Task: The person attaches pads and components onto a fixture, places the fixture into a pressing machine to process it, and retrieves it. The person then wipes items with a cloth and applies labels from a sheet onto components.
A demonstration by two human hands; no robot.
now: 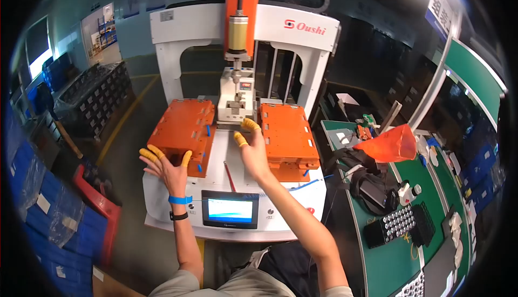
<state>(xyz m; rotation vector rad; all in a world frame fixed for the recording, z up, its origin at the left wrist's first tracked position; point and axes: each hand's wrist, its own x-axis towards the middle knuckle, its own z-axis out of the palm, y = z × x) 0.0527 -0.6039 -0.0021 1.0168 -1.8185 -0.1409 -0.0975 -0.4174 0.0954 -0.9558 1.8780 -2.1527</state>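
Observation:
My left hand (168, 172), with yellow finger cots and a blue wrist strap (180, 200), is spread at the front corner of the left orange fixture box (186, 121). Nothing shows in its grasp. My right hand (253, 151) is between the right orange fixture box (288, 135) and the white feeder unit (236, 100). Its two cot-covered fingertips are apart with nothing visible between them; its other fingers are hidden. A thin red tool (230, 177) lies on the white machine bed (216, 167) between the boxes. Above the feeder hangs the screwdriving spindle (238, 35).
A touchscreen (230, 209) is on the machine's front, with a red button (310, 210) to its right. The green bench (372, 254) at right bears an orange funnel-shaped bin (391, 145) and a black tray of small parts (391, 226). Blue crates (59, 227) stand at left.

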